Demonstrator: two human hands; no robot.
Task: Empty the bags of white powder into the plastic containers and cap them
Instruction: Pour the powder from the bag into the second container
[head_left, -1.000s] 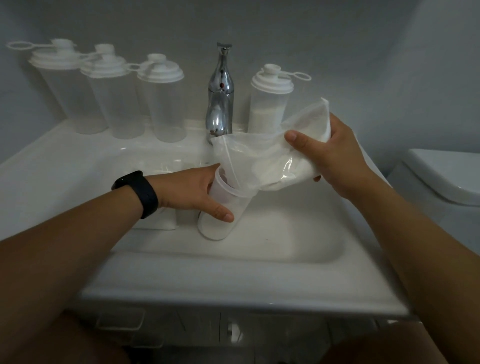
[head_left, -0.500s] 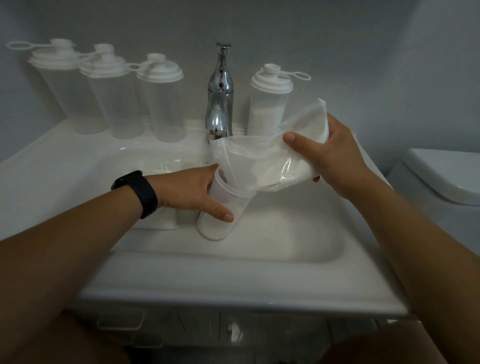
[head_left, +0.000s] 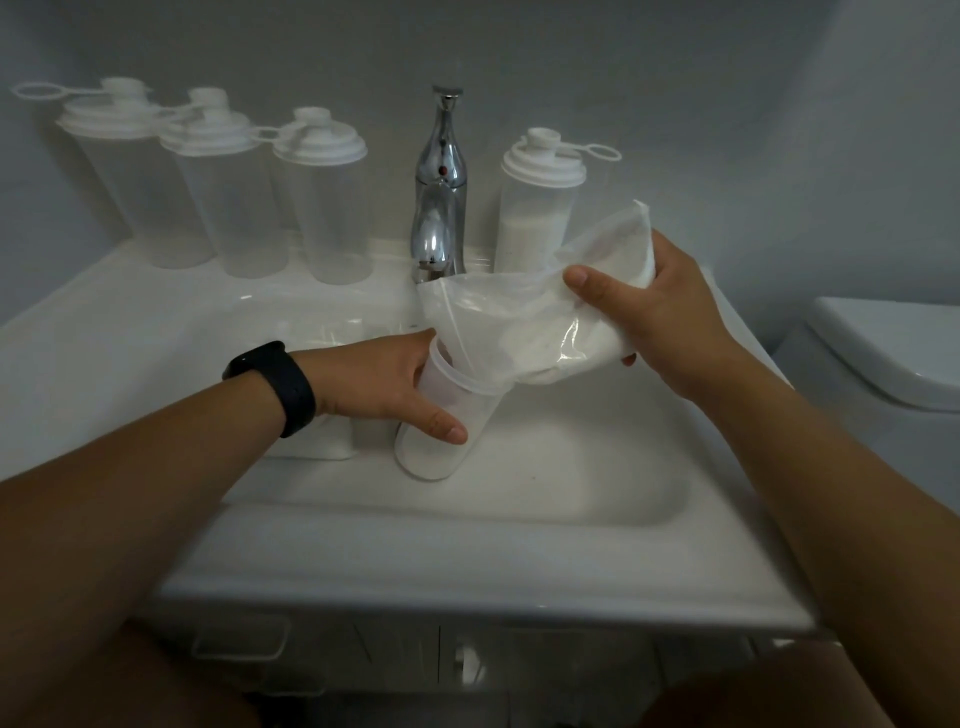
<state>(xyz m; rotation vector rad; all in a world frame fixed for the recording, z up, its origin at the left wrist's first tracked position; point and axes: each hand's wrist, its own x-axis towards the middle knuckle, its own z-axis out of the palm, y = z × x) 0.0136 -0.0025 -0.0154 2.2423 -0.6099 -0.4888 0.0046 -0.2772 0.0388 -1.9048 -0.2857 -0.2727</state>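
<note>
- Bag (head_left: 524, 332) of white powder tilted, mouth tucked into open container (head_left: 441, 415) standing in sink (head_left: 467, 561) basin, near its middle.
- Left hand (head_left: 379, 382) wrapped round container; right hand (head_left: 660, 312) gripping bag's raised end.
- Risk: mouth slipping off rim, powder spilling into basin.
- Risk: tilted container tipping under loosened grip.

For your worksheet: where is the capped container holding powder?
In the head view, the capped container stands on the sink's back ledge, right of the faucet.
</note>
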